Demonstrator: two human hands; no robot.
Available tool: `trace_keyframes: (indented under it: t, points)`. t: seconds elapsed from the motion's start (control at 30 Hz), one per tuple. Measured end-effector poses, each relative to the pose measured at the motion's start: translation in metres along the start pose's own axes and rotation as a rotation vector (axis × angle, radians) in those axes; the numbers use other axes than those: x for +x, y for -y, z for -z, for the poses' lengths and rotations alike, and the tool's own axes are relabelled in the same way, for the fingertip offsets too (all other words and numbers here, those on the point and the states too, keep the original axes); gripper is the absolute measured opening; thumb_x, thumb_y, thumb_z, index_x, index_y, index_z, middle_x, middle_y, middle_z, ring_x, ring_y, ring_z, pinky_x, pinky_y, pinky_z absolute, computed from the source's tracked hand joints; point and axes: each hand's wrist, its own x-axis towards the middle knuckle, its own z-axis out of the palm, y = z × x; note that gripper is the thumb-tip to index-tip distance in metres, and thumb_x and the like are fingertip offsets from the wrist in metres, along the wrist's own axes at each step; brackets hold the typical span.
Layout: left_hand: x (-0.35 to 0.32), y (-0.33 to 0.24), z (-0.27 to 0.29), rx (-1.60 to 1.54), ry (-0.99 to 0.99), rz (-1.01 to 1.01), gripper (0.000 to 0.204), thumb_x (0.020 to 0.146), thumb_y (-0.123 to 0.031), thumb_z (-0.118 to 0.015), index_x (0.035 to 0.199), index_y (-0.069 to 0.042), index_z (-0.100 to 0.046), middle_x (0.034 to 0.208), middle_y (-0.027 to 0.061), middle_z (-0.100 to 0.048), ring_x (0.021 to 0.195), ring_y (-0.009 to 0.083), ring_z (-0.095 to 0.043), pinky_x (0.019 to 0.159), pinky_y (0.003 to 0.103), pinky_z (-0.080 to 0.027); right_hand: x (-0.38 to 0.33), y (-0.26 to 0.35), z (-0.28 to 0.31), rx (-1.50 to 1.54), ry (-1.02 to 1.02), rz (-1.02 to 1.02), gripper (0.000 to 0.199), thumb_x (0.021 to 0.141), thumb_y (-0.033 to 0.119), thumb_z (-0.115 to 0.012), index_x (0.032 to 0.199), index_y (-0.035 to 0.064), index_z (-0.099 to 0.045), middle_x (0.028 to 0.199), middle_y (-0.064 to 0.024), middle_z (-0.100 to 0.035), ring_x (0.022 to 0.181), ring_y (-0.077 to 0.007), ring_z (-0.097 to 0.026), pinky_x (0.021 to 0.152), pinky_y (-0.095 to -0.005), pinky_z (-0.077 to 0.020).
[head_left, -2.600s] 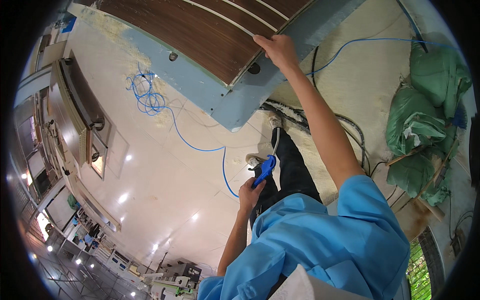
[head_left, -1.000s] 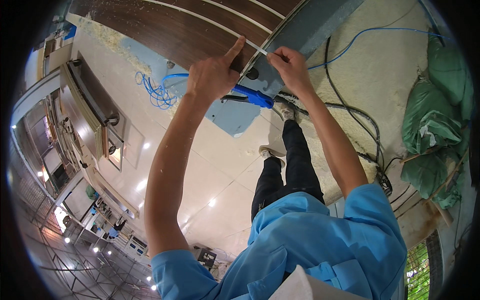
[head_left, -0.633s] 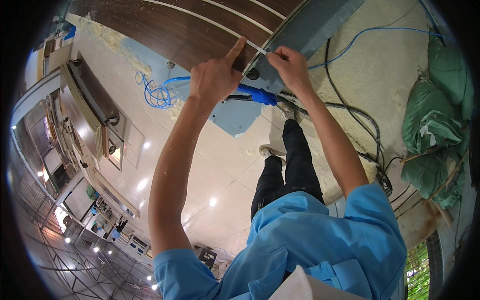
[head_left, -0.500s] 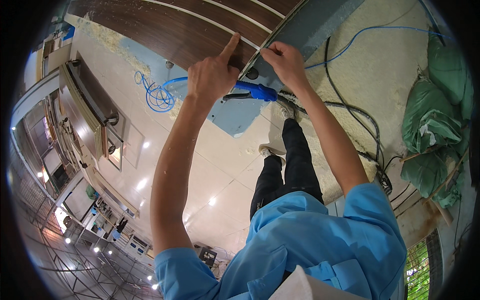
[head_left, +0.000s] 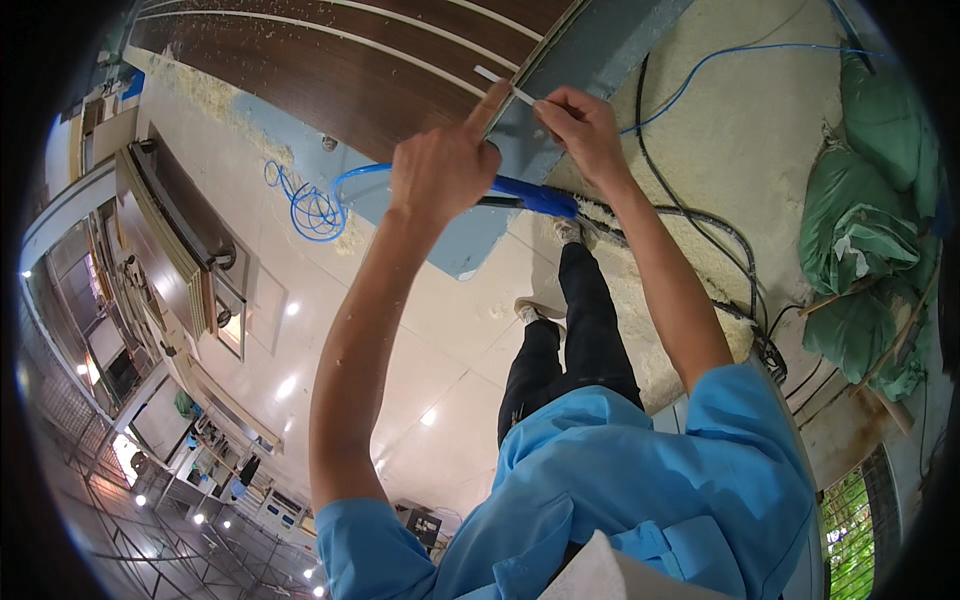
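Below everything, a pale tiled floor (head_left: 450, 350), dusted at the right. Above it, a blue-grey worktable (head_left: 455, 250), with worn paint at the near corner. On the worktable, at the top of the view, a dark-brown wood-grain panel (head_left: 330, 90) with white inlay lines (head_left: 440, 33); slightly more to the left in the view than half a second ago. At the far right, green sacks (head_left: 875, 190), piled as before. Left of the worktable's corner, a blue air hose (head_left: 318, 205), loosely looped and running up to the left hand (head_left: 440, 172).

Left hand: closed round a blue air blow gun (head_left: 545, 198), index finger stretched out; before, pointing onto an inlay line, now at the panel's edge, over the white strip (head_left: 522, 95). Right hand (head_left: 588, 130): thumb and index finger pinched on the strip's outer end. Hands apart from each other.

Blow gun: now reaching farther to the right than earlier. White strip: earlier in line with an inlay line, now aside from it, crossing the panel's edge, with the far end visible beyond the left fingertip.
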Motion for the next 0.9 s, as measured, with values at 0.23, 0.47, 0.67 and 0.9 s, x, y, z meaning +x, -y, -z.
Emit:
trace_keyframes:
  t: [0.23,0.47,0.67,0.9]
  points:
    - [0.021,-0.021,-0.008,-0.042,-0.011,-0.054,0.077,0.086,-0.019,-0.06,0.161,-0.026,-0.042,0.075,0.0153,-0.073,0.069,0.035,-0.074,0.068,0.047,-0.06,-0.002,-0.002,0.036,0.037,-0.045,-0.065,0.016,0.102,0.018,-0.069,0.091,0.0066,-0.07,0.07,0.0073,-0.057,0.06,0.0004,-0.044,0.05,-0.0212,-0.03]
    - [0.024,-0.021,-0.013,-0.048,-0.017,-0.025,0.078,0.087,-0.022,-0.061,0.162,-0.025,-0.04,0.078,0.017,-0.074,0.072,0.0351,-0.074,0.071,0.047,-0.061,-0.001,0.0,0.035,-0.05,-0.108,-0.08,0.018,0.101,0.02,-0.07,0.087,0.0072,-0.07,0.068,0.008,-0.056,0.056,0.0005,-0.042,0.049,-0.022,-0.0295]
    - [0.031,-0.017,-0.011,-0.082,-0.014,0.049,0.082,0.085,-0.023,-0.061,0.163,-0.028,-0.037,0.073,0.0176,-0.072,0.071,0.0365,-0.073,0.072,0.049,-0.06,0.01,0.008,0.026,-0.169,-0.125,-0.076,0.026,0.095,0.024,-0.073,0.081,0.0026,-0.07,0.064,0.0054,-0.056,0.059,-0.0035,-0.046,0.052,-0.0265,-0.0331]
    - [0.047,0.001,0.0,-0.087,-0.002,0.149,0.077,0.086,-0.027,-0.058,0.161,-0.028,-0.042,0.082,0.0151,-0.076,0.08,0.0351,-0.075,0.08,0.049,-0.059,0.04,0.009,0.004,-0.229,-0.113,-0.084,0.029,0.093,0.027,-0.074,0.08,0.0014,-0.071,0.064,0.0013,-0.062,0.057,-0.005,-0.049,0.052,-0.0282,-0.0372]
